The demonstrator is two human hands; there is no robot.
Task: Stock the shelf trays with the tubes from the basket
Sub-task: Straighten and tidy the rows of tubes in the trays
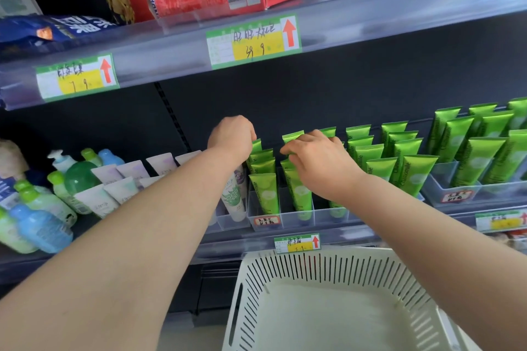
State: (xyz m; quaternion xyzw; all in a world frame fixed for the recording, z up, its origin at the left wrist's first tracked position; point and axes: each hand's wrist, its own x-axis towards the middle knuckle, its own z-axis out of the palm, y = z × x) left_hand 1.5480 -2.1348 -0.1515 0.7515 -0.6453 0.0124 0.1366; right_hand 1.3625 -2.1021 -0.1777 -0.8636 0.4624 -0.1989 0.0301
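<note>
Two hands reach into the clear trays on the middle shelf. Green tubes stand cap-down in rows there, and more fill the tray to the right. The left hand is at the far end of the leftmost green row, its fingers curled away from the camera; I cannot tell whether it grips anything. The right hand is over the next row, pinching the top of a far tube. A white slotted basket sits near, below the shelf. Left of the trays lie pale tubes and bottles.
</note>
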